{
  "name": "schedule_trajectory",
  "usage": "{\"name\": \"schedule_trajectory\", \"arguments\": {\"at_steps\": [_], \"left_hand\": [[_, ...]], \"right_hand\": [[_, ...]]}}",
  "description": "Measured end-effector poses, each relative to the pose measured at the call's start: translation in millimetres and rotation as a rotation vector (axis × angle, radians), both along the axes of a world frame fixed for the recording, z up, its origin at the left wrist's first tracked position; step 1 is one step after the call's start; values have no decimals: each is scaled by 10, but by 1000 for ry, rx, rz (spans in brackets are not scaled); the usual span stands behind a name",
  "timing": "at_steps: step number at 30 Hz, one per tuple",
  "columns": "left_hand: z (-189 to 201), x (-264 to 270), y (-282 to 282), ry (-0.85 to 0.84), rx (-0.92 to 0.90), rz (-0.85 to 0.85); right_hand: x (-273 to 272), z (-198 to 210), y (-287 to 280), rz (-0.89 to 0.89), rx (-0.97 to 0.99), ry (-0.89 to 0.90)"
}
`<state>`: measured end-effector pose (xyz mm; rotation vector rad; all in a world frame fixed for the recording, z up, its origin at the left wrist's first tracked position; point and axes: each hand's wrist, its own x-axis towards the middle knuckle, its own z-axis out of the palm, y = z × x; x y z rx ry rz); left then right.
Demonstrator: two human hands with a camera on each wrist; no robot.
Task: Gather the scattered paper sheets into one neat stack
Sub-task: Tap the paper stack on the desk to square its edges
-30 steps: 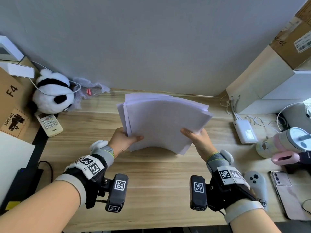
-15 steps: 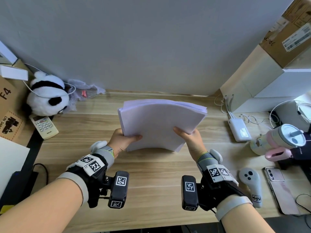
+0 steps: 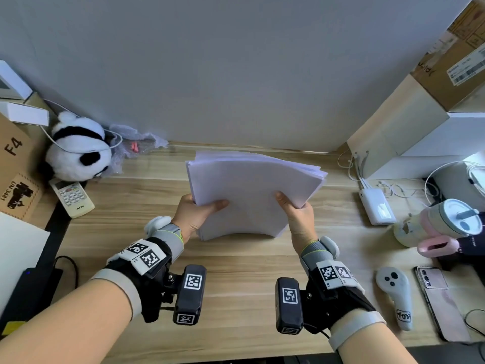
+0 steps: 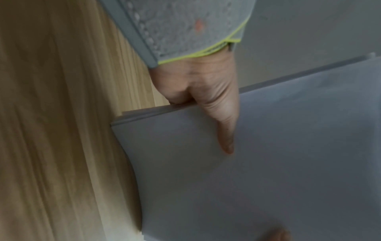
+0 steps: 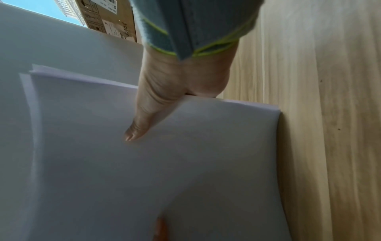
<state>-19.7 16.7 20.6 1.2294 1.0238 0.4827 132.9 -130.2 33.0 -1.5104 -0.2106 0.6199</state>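
A stack of white paper sheets (image 3: 252, 190) stands upright and bowed on the wooden desk (image 3: 236, 285), its lower edge touching the desktop. My left hand (image 3: 199, 208) grips the stack's left side, thumb across the front sheet. My right hand (image 3: 296, 208) grips the right side the same way. The upper edges fan out a little, unevenly. In the left wrist view the left thumb (image 4: 222, 127) presses the paper stack (image 4: 268, 163). The right wrist view shows the right thumb (image 5: 144, 117) on the front sheet of the stack (image 5: 144, 171). Fingers behind the stack are hidden.
A plush panda (image 3: 77, 151) and a remote control (image 3: 72, 197) sit at the left, by cardboard boxes (image 3: 15, 164). On the right lie a white charger (image 3: 376, 206), a pink-handled cup (image 3: 446, 224), a game controller (image 3: 395, 295), a phone (image 3: 441, 306) and stacked boxes (image 3: 420, 122).
The stack has come down until its lower edge meets the desk, and the sheets have drawn closer together. Both hands keep their grip on the sides.
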Motion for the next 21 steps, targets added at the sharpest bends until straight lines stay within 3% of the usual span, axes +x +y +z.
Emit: {"name": "schedule_trajectory", "arguments": {"at_steps": [7,12,21], "left_hand": [[108,27,59,32,78,-57],[148,71,45,3,22,1],[75,-1,134,-3,14,-112]], "right_hand": [[29,84,50,-9,31,-32],[15,123,126,-31,31,-19],[38,-3,85,-2,-55,3]]}}
